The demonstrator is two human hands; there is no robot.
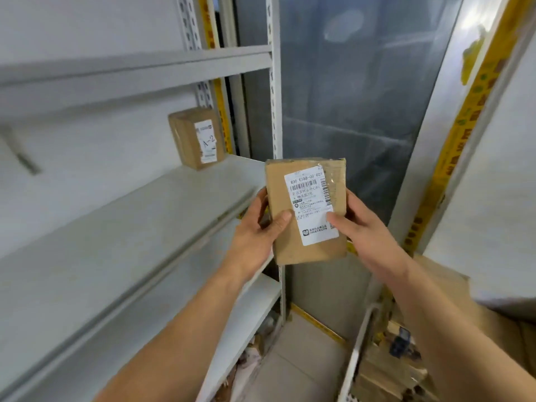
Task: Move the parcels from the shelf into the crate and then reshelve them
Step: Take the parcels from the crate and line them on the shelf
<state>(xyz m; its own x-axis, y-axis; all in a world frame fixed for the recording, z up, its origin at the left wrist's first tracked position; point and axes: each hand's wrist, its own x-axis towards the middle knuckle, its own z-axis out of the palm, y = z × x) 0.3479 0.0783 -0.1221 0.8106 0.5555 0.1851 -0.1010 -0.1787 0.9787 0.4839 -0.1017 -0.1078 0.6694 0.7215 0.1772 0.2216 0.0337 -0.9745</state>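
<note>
I hold a brown cardboard parcel [293, 245] with a white shipping label upright in front of me, just right of the shelf's front corner. My left hand [258, 230] grips its left edge, thumb on the front face. My right hand [362, 227] grips its right edge, thumb on the label. A second brown parcel [188, 140] with a white label stands at the far right end of the grey middle shelf [121, 227]. The crate [356, 352] shows at the lower right, its white rim visible, with several cardboard parcels inside.
A white perforated shelf post [275, 111] rises just behind the held parcel. Another shelf board [145, 68] runs above, and a lower one sits below. A dark glass door [362, 97] with yellow-taped frame stands behind. Pale tile floor lies below.
</note>
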